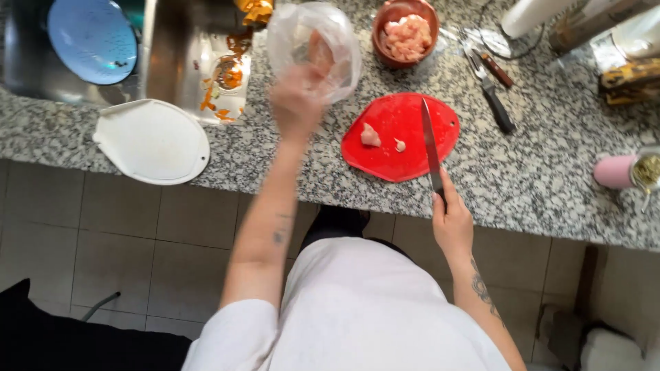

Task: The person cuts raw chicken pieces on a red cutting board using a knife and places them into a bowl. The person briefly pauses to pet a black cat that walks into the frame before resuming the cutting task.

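**Bag lifted, knife resting on board**

Left hand [297, 103] gripped a clear plastic bag [315, 48], probably holding meat, blurred. Two raw pieces [371, 135] remained uncut on the red cutting board [402, 161]; filled bowl [405, 31] at 12 o'clock. Right hand [450, 223] clasped the knife [431, 148].

Worktop layout, seen from above the person's hands

A cutting board [402, 141] lies at the near edge of the worktop [550, 172], with two meat pieces [371, 135] on its left half and a knife [431, 148] lying across its right half, handle in the right hand [452, 223]. Behind the board stands a bowl [405, 31] holding more cut meat. Left of the bowl, the left hand [297, 99] holds up a plastic bag [315, 48]. Further left, a second board [152, 141] overhangs the edge; behind it is the sink [172, 55], with a colander [93, 41] at its left. Right of the bowl lie two more knives [491, 86]; a shaker [629, 172] lies at far right.
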